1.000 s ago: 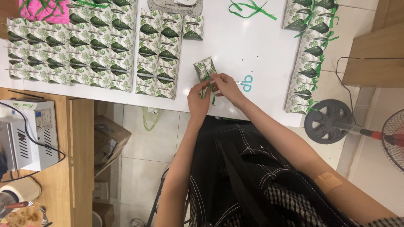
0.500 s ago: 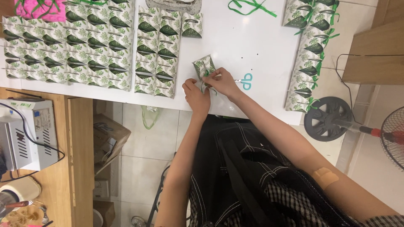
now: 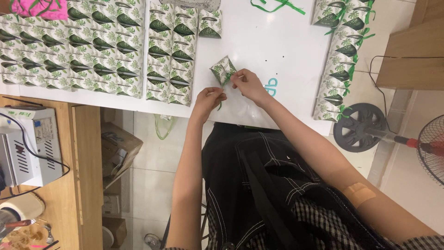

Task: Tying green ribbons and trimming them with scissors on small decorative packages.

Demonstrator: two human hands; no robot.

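Now, starting far out at my nine o'clock, a white machine (image 3: 32, 146) with a black cable sits on the wooden bench (image 3: 85, 153), off the work surface. Up at ten o'clock, rows of leaf-printed boxes (image 3: 74, 51) lie flat in a tight grid on the white table (image 3: 268, 46), and a second, narrower block of the same boxes (image 3: 173, 55) runs just beside them toward eleven.

Coming to the middle: my left hand (image 3: 208, 99) sits at the table's near edge, fingers pinched shut on a thin green ribbon (image 3: 220, 104) that trails down off my thumb. At twelve o'clock, touching my fingertips, is the small leaf-printed box (image 3: 223, 69), tilted on the table, green ribbon wrapped around it. My right hand (image 3: 247, 84) is just beside it at one o'clock, thumb and forefinger nipped together on the other ribbon end, right against the box.

Further right, blue-handled scissors (image 3: 272, 87) lie near my right wrist. Loose green ribbon (image 3: 277, 5) curls at the far edge. Over at two o'clock, a column of finished boxes tied with green bows (image 3: 340, 60) lines the table's right side, and past it a fan (image 3: 365, 132) stands on the floor.
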